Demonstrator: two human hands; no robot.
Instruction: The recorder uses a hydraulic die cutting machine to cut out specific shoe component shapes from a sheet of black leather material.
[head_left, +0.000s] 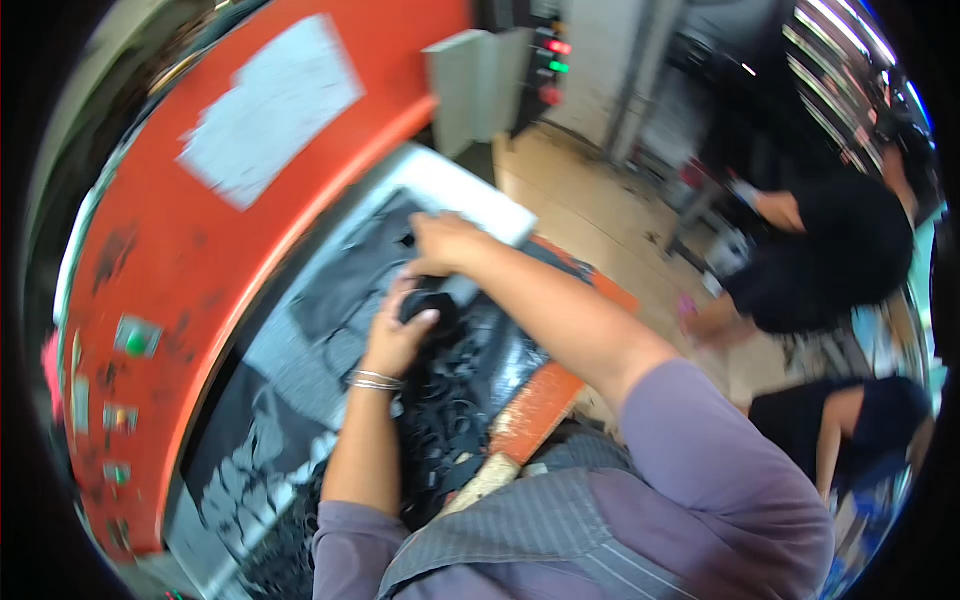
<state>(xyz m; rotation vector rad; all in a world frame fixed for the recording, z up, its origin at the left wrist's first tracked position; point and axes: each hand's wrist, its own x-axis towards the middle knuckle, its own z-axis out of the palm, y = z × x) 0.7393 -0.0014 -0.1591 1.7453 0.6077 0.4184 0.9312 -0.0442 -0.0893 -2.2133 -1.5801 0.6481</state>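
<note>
My left hand (395, 330) is closed round a dark, rounded black bundle (432, 308), perhaps stacked cut pieces; blur hides its exact kind. Just beyond it my right hand (440, 245) reaches over a black sheet (350, 270) on the pale machine bed (510, 205). Its fingers are bent together at a small dark spot on the sheet, and what they grip is too blurred to name. Curved cut lines show in the sheet near both hands. Below my hands lies a heap of black cut scraps (445, 410).
A large orange machine body (230, 240) curves along the left, with green and orange buttons (136, 342) on it. More cut black sheet (245, 430) lies on the near bed. An orange ledge (535, 410) borders the scraps. Two people in dark clothes (815, 260) are at the right.
</note>
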